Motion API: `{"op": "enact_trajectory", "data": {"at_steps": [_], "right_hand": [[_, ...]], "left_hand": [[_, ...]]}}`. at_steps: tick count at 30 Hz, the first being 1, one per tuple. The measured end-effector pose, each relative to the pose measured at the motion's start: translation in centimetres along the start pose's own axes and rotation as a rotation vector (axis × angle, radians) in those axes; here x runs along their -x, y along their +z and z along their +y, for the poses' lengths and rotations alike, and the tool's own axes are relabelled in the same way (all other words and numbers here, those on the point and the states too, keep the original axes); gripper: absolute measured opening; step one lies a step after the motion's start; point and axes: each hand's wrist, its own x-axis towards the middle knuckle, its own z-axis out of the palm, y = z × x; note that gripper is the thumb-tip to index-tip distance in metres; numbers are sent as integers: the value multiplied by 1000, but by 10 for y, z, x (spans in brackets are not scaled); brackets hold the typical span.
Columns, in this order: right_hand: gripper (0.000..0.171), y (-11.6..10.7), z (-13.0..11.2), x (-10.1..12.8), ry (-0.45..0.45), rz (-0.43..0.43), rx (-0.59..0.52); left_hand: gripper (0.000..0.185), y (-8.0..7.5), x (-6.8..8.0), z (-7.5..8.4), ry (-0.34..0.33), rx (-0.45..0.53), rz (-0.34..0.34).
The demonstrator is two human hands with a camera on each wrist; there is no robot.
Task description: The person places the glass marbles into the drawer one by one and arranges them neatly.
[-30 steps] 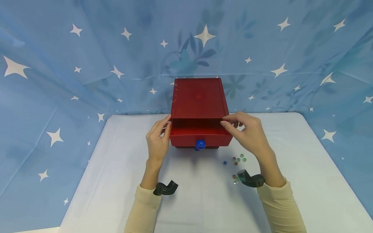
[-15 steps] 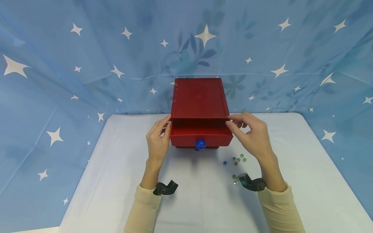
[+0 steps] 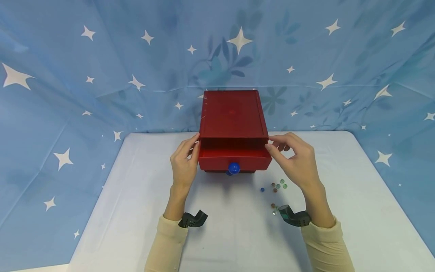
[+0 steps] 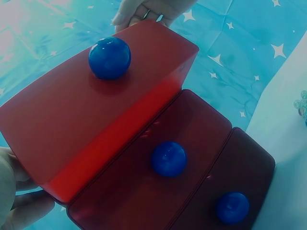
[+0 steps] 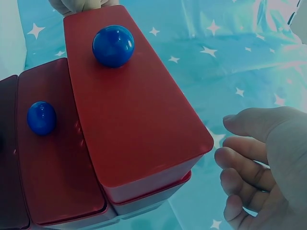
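Note:
A red cabinet point(image 3: 234, 113) with several drawers stands at the table's back edge. Its top drawer point(image 3: 249, 164) is pulled partway out and has a round blue knob point(image 3: 233, 168). My left hand point(image 3: 184, 158) rests against the left side, thumb by the drawer and fingertips at the cabinet's upper corner. Its fingers point(image 4: 31, 211) show beside the drawer's end in the left wrist view. My right hand point(image 3: 295, 158) is at the right corner, fingers loosely bent around nothing. In the right wrist view its fingers point(image 5: 247, 175) are apart from the drawer. The drawer's inner back lies in shadow.
Several small glass beads point(image 3: 278, 186), blue, brown and green, lie on the white table point(image 3: 234, 234) right of the cabinet's front. More beads point(image 3: 273, 206) lie nearer, beside the right wrist camera point(image 3: 295, 217). A blue starry curtain point(image 3: 136, 68) hangs behind.
My right hand has moved right, from over the drawer's opening to beyond its right side. My left hand, the cabinet and the drawer have stayed in place.

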Motion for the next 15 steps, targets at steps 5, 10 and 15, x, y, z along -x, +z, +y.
{"op": "enact_trajectory", "data": {"at_steps": [5, 10, 15], "right_hand": [[25, 0, -1, 4, -7, 34, -34], [25, -2, -2, 8, 8, 64, -33], [27, -3, -3, 11, 41, 56, -10]], "left_hand": [[31, 0, 0, -1, -3, -5, -1], [30, 1, 0, -1, 1, 1, 4], [31, 1, 0, -1, 7, -3, 7]]}}
